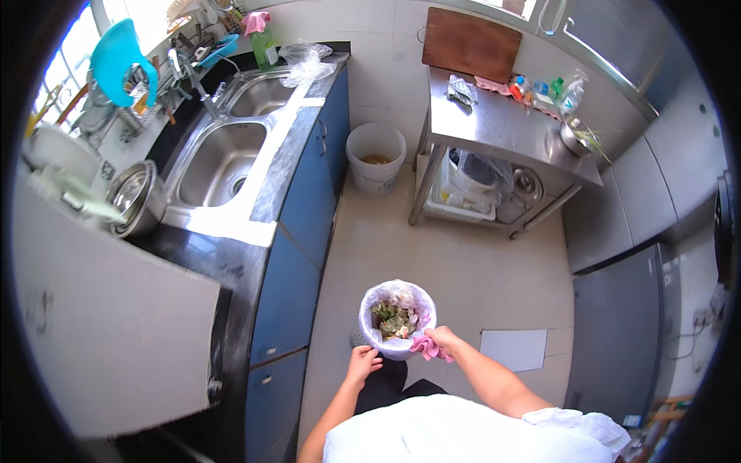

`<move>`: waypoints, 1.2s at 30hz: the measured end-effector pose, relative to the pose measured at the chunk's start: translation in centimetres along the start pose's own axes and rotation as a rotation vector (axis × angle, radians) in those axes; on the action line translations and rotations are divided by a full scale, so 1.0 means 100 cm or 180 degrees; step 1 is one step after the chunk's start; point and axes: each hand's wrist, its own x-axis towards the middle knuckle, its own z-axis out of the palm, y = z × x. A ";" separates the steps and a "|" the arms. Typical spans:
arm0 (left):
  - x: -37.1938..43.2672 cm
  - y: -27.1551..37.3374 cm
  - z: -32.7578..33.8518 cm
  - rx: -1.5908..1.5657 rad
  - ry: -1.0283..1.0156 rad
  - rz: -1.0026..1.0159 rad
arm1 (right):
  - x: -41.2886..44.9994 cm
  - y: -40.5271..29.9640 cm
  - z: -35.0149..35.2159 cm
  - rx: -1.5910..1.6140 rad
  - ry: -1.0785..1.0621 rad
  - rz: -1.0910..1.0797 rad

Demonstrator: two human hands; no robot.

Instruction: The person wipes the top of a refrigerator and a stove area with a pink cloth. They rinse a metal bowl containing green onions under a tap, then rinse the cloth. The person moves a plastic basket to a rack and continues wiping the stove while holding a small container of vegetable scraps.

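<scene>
Before me is a waste bin (367, 292) with a whitish plastic liner folded over its rim. Leafy scraps (393, 318) and crumpled plastic (403, 297) lie inside it. My right hand (443, 340) is closed on a pink cloth (427, 346) at the bin's near right rim; whether it also grips the rim is unclear. At the near left edge is my left hand (365, 364), fingers bent and thumb close to the liner. I cannot tell whether it pinches the bag.
A double steel sink (223, 165) is set in the counter above blue cabinets (289, 295) at left. Ahead, a white bucket (376, 156) stands near a wheeled steel table (486, 124). A white square panel (513, 349) lies on the floor beside a grey refrigerator (613, 330).
</scene>
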 end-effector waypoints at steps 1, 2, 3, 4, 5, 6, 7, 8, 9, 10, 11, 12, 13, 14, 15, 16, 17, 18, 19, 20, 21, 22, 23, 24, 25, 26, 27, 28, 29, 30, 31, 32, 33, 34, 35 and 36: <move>0.012 0.014 0.009 0.0176 0.0320 0.0149 | 0.024 -0.004 -0.017 0.0138 0.0632 -0.0037; 0.023 0.027 0.011 0.0359 0.0666 0.0294 | 0.053 -0.006 -0.030 0.0277 0.1235 -0.0064; 0.028 0.033 0.013 0.0350 0.0669 0.0245 | 0.081 -0.001 -0.051 0.0284 0.1528 -0.0131; 0.035 0.038 0.004 0.0248 0.0769 0.0178 | 0.100 -0.017 -0.064 0.0273 0.1486 -0.0105; 0.040 0.039 -0.005 0.0147 0.0880 0.0097 | 0.119 -0.031 -0.076 0.0330 0.1647 0.0181; 0.044 0.036 -0.015 0.0097 0.0945 0.0003 | 0.139 -0.044 -0.088 0.0370 0.1792 0.0463; 0.054 0.034 -0.019 0.0087 0.0927 -0.0097 | 0.189 -0.031 -0.119 0.0375 0.2098 0.0348; 0.061 0.030 -0.025 0.0151 0.1041 -0.0251 | 0.226 -0.033 -0.141 0.0583 0.2165 0.0247; 0.071 0.024 -0.031 0.0223 0.1130 -0.0415 | 0.261 -0.032 -0.169 0.0661 0.2202 0.0106; 0.077 0.011 -0.037 0.0140 0.1258 -0.0504 | 0.292 -0.025 -0.198 0.0695 0.2214 -0.0013; 0.093 0.006 -0.039 0.0094 0.1277 -0.0611 | 0.327 -0.001 -0.245 0.0994 0.2177 -0.0132; 0.108 0.008 -0.035 0.0108 0.1485 -0.0824 | 0.363 0.011 -0.282 0.1259 0.2111 -0.0275; 0.084 -0.029 -0.069 -0.0113 0.2112 -0.0791 | 0.351 -0.072 -0.210 0.0658 0.1362 0.0428; 0.107 -0.053 -0.076 -0.0149 0.2034 -0.0815 | 0.378 -0.050 -0.258 0.0959 0.1456 0.0450; 0.129 -0.050 -0.065 -0.0146 0.1958 -0.0901 | 0.401 -0.021 -0.305 0.1254 0.1302 0.0460; 0.133 -0.040 -0.050 -0.0318 0.1895 -0.0842 | 0.417 -0.008 -0.326 0.1497 0.1033 0.0494; 0.140 -0.029 -0.034 -0.0487 0.1818 -0.0775 | 0.431 0.005 -0.344 0.1459 0.1027 0.0575; 0.140 -0.005 -0.017 -0.0512 0.1964 -0.0842 | 0.441 0.008 -0.341 0.1255 0.1263 0.0585; 0.149 0.026 0.003 -0.0263 0.1971 -0.0891 | 0.448 0.015 -0.348 0.1052 0.1558 0.0549; 0.158 0.046 0.017 -0.0010 0.1942 -0.0932 | 0.450 0.023 -0.351 0.1020 0.1533 0.0597; 0.173 0.057 0.025 -0.0089 0.1648 -0.0930 | 0.446 0.048 -0.377 0.1215 0.1786 0.0277; 0.176 0.069 0.031 -0.0097 0.1689 -0.0949 | 0.442 0.042 -0.372 0.1292 0.1815 0.0131; 0.181 0.084 0.040 -0.0104 0.1601 -0.0892 | 0.432 0.034 -0.369 0.1370 0.1867 -0.0025; 0.173 0.097 0.045 -0.0124 0.1692 -0.0805 | 0.414 -0.002 -0.325 0.1454 0.1609 0.0178; 0.167 0.112 0.052 -0.0132 0.1746 -0.0739 | 0.387 -0.044 -0.292 0.1524 0.1442 0.0338; 0.169 0.128 0.058 -0.0168 0.1691 -0.0670 | 0.372 -0.064 -0.288 0.0945 0.1293 0.0481; 0.172 0.142 0.063 -0.0202 0.1591 -0.0527 | 0.359 -0.080 -0.283 0.0364 0.1145 0.0617; 0.171 0.156 0.067 -0.0245 0.1515 -0.0369 | 0.352 -0.094 -0.272 0.0658 0.0836 0.0498; 0.169 0.166 0.068 -0.0289 0.1488 -0.0245 | 0.346 -0.114 -0.257 0.0931 0.0501 0.0377; 0.162 0.177 0.070 -0.0359 0.1543 -0.0120 | 0.332 -0.147 -0.228 0.1097 0.0225 0.0369; 0.156 0.188 0.071 -0.0497 0.1451 0.0043 | 0.286 -0.216 -0.182 0.1287 0.0109 0.0282; 0.153 0.205 0.072 -0.0579 0.1268 0.0209 | 0.269 -0.246 -0.167 0.1346 -0.0455 0.0081; 0.148 0.224 0.073 -0.0654 0.1152 0.0288 | 0.251 -0.281 -0.149 0.1402 -0.1017 -0.0148; 0.141 0.252 0.075 -0.0618 0.1025 0.0311 | 0.225 -0.323 -0.120 0.1552 -0.1127 -0.0286; 0.133 0.276 0.074 -0.0676 0.0798 0.0659 | 0.200 -0.362 -0.094 0.1621 -0.1340 -0.0480; 0.122 0.299 0.072 -0.0710 0.0562 0.0977 | 0.176 -0.397 -0.071 0.1712 -0.1540 -0.0645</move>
